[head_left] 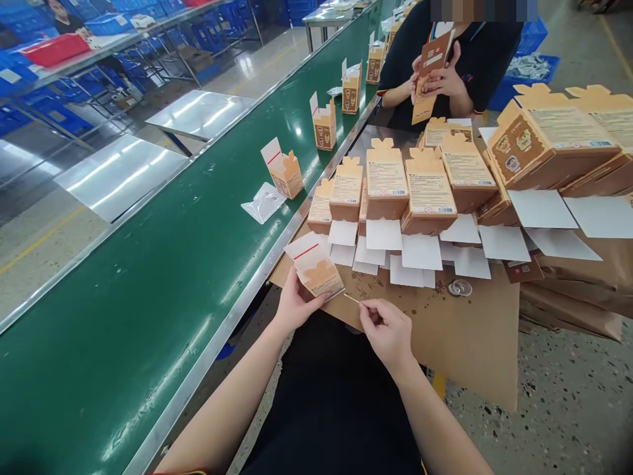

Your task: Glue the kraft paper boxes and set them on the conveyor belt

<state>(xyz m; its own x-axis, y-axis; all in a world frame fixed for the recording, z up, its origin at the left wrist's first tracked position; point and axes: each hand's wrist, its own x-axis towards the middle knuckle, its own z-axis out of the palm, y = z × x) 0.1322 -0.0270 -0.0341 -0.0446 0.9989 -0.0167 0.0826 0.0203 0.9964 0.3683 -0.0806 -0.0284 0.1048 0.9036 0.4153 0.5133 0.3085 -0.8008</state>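
Left hand (295,305): clenched on the small carton (319,272), thumb on its near face, fingers behind it. I hold it tilted just over the near edge of the desk (363,137), with its white flap and single red stripe open toward the belt.
Right hand (389,331): thumb and forefinger pinched on a thin pale strip (351,298), the other fingers loosely folded. The strip's far end reaches just beside the carton's lower corner, and I cannot tell if it touches.
Conveyor belt (148,277): green and metal-edged, running along my left.
Cardboard sheet (469,336): brown with dark specks, covering the desk in front of me.
Co-worker (475,59): across the desk in a dark top, both hands on a brown carton of the same kind.
Blue crates (524,66): on the floor behind the co-worker.
Flat cartons (386,178): overlapping rows on the desk, white flaps toward me.
Standing cartons (285,173): in a line along the belt, flaps up.
Clear bag (264,201): lying on the belt near the closest standing carton.
Shiny ring (459,287): on the cardboard sheet, just below the white flaps.
Writing: each flat carton has a pale label panel with blocks of text and a coloured bar, all too small to read. A round emblem shows on the big carton at right (514,148), but I can make out no brand.
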